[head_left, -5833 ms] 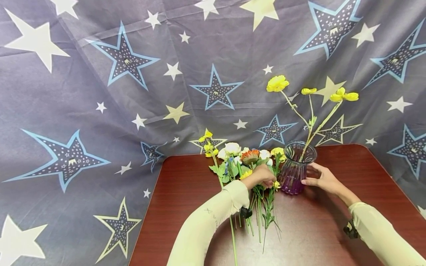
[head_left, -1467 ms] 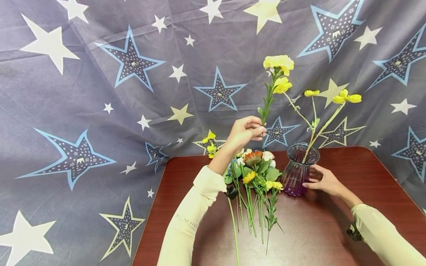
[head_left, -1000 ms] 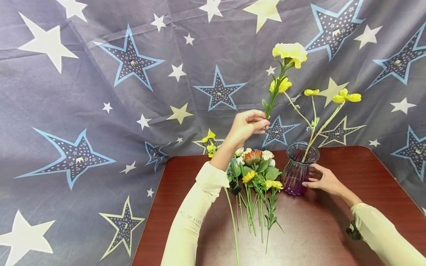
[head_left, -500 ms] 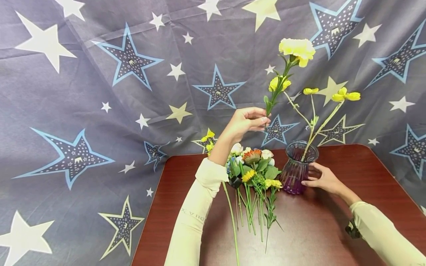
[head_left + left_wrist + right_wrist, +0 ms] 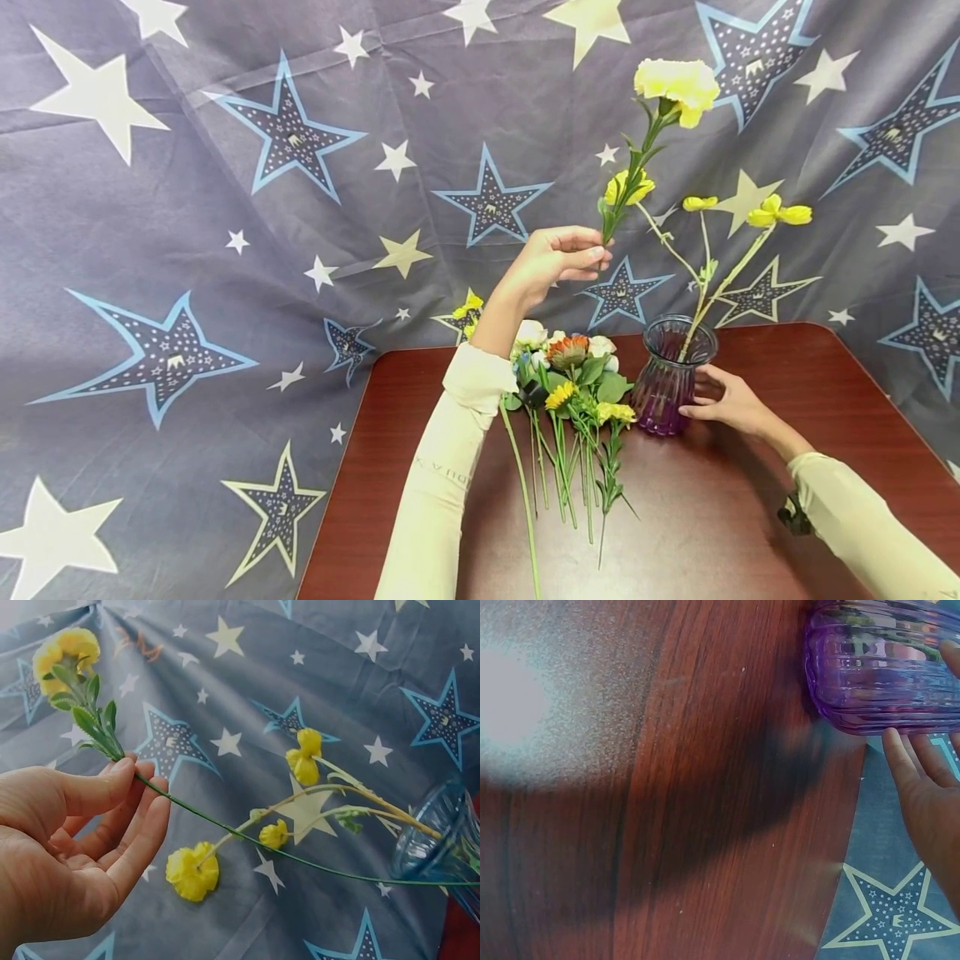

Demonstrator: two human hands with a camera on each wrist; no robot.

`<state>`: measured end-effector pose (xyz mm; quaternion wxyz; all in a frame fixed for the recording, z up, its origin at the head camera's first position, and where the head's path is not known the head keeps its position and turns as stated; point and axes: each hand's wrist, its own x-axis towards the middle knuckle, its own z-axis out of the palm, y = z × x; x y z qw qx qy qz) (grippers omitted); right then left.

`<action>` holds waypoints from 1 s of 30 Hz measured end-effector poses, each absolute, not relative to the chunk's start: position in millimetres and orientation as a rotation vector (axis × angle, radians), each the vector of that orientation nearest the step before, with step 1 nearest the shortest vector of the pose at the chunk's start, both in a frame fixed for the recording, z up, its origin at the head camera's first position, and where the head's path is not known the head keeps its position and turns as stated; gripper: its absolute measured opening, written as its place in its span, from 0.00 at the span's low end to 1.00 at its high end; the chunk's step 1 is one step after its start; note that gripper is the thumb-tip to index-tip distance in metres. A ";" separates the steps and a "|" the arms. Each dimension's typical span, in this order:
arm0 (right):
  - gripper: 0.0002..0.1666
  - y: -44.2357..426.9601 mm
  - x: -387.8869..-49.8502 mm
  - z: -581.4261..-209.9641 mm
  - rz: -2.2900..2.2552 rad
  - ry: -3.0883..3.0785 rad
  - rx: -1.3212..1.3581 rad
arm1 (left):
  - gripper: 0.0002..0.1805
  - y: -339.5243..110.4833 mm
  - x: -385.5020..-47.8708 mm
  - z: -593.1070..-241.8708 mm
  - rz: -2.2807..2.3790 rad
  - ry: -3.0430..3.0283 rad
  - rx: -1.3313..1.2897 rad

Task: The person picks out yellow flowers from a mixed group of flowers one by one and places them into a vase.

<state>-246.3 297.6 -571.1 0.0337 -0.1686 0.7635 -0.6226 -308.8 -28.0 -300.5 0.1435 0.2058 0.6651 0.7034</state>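
High over the table, my left hand (image 5: 558, 262) pinches the green stem of a yellow carnation (image 5: 677, 83) between thumb and fingertips. In the left wrist view its long thin stem (image 5: 225, 826) runs toward the vase mouth; whether the tip is inside I cannot tell. My right hand (image 5: 735, 408) holds the ribbed glass vase (image 5: 663, 404), purple at its base, from the right side, thumb in front and fingers behind. The vase stands upright. A branched yellow flower stem (image 5: 731, 275) leans rightward in it. The right wrist view shows fingertips (image 5: 891, 739) against the glass.
Left of the vase lies a pile of flowers: an orange bloom (image 5: 567, 352), white roses (image 5: 531, 333), a small yellow sunflower (image 5: 560, 395), another yellow carnation (image 5: 617, 413). Their stems point toward the near edge of the brown table (image 5: 697, 517). A star-patterned cloth (image 5: 405, 108) hangs behind.
My left hand has gone from the flower pile to well above it, lifting out the yellow carnation. Lately it rises further, the bloom tilting right. My right hand stays at the vase.
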 end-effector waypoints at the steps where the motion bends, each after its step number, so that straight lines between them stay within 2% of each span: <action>1: 0.33 297.6 -246.4 -571.1 -1.917 2.347 -0.520 | 0.15 -26.7 -309.2 -298.8 2.032 1.914 0.601; 19: 0.34 296.8 -247.2 -571.1 -1.936 2.342 -0.525 | 0.16 3.3 -316.3 -279.7 2.197 1.850 0.715; 30: 0.35 297.8 -249.4 -574.0 -1.917 2.357 -0.512 | 0.17 22.4 -322.9 -295.2 2.250 1.810 0.726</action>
